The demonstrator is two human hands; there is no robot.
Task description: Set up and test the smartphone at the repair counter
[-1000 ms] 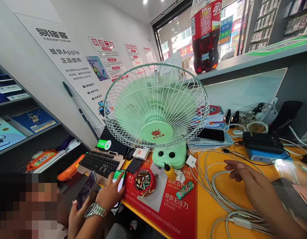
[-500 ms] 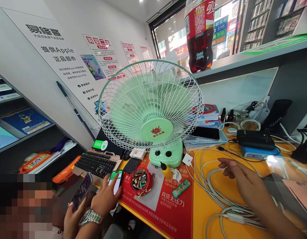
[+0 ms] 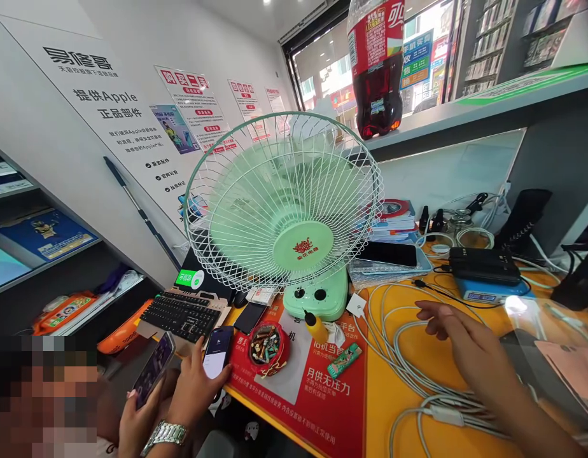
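A smartphone with a mostly white and dark screen sits at the table edge beside the keyboard. My left hand, with a metal watch on its wrist, grips the phone's lower sides between thumb and fingers. My right hand hovers over the coiled white cables, palm down. Its fingers are loosely bent and apart, with nothing in them. To the left of my left hand, another person's hand holds a second phone tilted up.
A green fan stands behind a red bowl of small items, a yellow bottle and a green packet on a red mat. A keyboard lies left. A cola bottle stands on the ledge.
The phone's screen has gone from green and white to dark and white. My left fingers have moved off the screen to its sides. My right hand has barely moved.
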